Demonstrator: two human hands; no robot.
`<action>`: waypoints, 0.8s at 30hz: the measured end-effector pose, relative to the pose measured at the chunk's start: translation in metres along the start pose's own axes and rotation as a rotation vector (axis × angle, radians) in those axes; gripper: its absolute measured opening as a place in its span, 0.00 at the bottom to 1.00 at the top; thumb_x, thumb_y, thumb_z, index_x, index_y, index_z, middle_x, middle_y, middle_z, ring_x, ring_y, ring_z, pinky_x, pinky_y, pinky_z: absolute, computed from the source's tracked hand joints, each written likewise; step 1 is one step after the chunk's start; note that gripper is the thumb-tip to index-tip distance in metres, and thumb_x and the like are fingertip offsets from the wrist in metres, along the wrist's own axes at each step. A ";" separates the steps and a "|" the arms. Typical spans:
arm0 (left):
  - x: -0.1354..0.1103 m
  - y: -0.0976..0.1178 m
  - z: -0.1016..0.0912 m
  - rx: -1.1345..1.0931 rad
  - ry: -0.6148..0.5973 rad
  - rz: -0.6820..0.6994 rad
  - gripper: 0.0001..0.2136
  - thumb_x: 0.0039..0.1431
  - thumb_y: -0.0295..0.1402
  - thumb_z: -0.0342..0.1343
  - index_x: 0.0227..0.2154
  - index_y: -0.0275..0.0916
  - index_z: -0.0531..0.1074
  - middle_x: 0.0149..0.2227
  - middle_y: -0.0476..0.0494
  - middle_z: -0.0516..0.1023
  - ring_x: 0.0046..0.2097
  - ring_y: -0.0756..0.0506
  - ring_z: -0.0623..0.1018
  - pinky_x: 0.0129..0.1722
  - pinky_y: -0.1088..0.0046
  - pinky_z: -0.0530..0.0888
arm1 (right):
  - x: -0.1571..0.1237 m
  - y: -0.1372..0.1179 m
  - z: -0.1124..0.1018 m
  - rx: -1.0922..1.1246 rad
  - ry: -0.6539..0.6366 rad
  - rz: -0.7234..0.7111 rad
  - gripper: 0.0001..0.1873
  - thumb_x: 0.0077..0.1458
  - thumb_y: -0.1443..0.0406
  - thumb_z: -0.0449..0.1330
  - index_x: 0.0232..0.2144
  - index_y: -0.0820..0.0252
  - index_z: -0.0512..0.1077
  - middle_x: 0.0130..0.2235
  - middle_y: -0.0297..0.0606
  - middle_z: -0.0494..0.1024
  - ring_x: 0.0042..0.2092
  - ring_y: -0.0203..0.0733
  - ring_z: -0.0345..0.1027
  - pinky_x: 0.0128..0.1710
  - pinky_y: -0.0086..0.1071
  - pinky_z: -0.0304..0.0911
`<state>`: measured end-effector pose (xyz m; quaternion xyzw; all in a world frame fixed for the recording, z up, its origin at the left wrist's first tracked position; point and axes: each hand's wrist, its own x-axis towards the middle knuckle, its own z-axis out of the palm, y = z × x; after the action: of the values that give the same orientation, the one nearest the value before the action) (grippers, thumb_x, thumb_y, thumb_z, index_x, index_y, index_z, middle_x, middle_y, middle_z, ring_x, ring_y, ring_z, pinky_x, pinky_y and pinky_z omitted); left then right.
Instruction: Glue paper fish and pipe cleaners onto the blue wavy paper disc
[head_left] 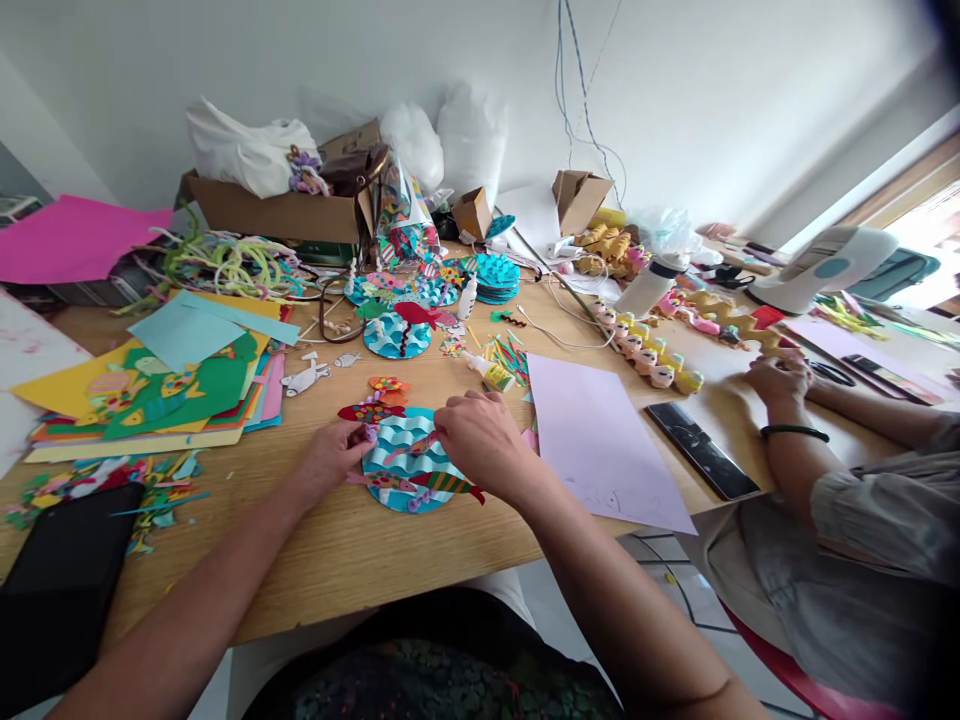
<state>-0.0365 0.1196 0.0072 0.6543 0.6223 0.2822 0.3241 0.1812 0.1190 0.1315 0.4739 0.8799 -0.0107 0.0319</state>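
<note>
In front of me a round blue paper disc [405, 432] with wavy blue and white paper strips lies on the table. Paper fish are on it: a red spotted fish [367, 413] at the upper left and a striped green-and-red fish [448, 484] at the lower right. My left hand [334, 458] is at the disc's left edge, its fingertips pinched on a small purple curl [370, 433]. Over the disc's right side, my right hand [480, 437] has its fingers closed together; a pinkish piece [422, 446] lies by the fingertips, and whether they grip it is hidden.
Behind the disc are a glue bottle [491, 373], a second decorated disc [396, 337] and paper cut-outs. Coloured paper [187, 400] and a black phone [71, 570] lie left. Right are a lilac sheet [600, 440], another phone [701, 450] and another person's hands [784, 385].
</note>
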 end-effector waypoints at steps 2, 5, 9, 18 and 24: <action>0.000 0.000 0.000 0.011 0.000 -0.001 0.12 0.44 0.41 0.53 0.27 0.39 0.73 0.25 0.48 0.74 0.28 0.46 0.72 0.29 0.73 0.68 | 0.000 0.000 0.000 0.002 0.001 0.000 0.12 0.54 0.69 0.50 0.27 0.60 0.73 0.34 0.40 0.77 0.39 0.42 0.68 0.34 0.33 0.51; 0.000 0.001 0.000 0.029 0.000 0.001 0.12 0.44 0.41 0.52 0.27 0.38 0.73 0.24 0.48 0.73 0.27 0.47 0.71 0.28 0.73 0.67 | 0.000 0.000 0.000 -0.001 -0.019 0.006 0.12 0.54 0.69 0.50 0.28 0.60 0.74 0.35 0.41 0.77 0.39 0.42 0.67 0.35 0.33 0.51; -0.001 0.003 -0.001 0.044 0.000 0.018 0.11 0.45 0.40 0.53 0.26 0.38 0.73 0.24 0.48 0.74 0.28 0.47 0.71 0.28 0.73 0.67 | 0.001 0.000 -0.001 -0.009 -0.038 0.010 0.11 0.55 0.68 0.51 0.28 0.60 0.73 0.34 0.40 0.77 0.39 0.42 0.67 0.34 0.33 0.50; -0.002 0.003 -0.002 0.050 0.005 0.048 0.10 0.46 0.37 0.54 0.29 0.38 0.74 0.23 0.49 0.74 0.27 0.49 0.72 0.28 0.75 0.66 | 0.001 0.001 0.002 -0.014 0.001 0.004 0.11 0.54 0.68 0.51 0.26 0.60 0.73 0.33 0.39 0.77 0.38 0.43 0.68 0.32 0.34 0.50; 0.000 -0.001 0.000 0.033 0.009 0.080 0.10 0.46 0.37 0.53 0.28 0.39 0.74 0.24 0.48 0.75 0.28 0.48 0.72 0.28 0.74 0.67 | 0.001 0.000 0.001 -0.003 0.002 0.002 0.11 0.54 0.69 0.51 0.27 0.60 0.73 0.33 0.39 0.77 0.39 0.43 0.67 0.33 0.33 0.51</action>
<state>-0.0370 0.1195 0.0063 0.6826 0.6016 0.2879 0.2988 0.1809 0.1194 0.1300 0.4748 0.8795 -0.0087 0.0318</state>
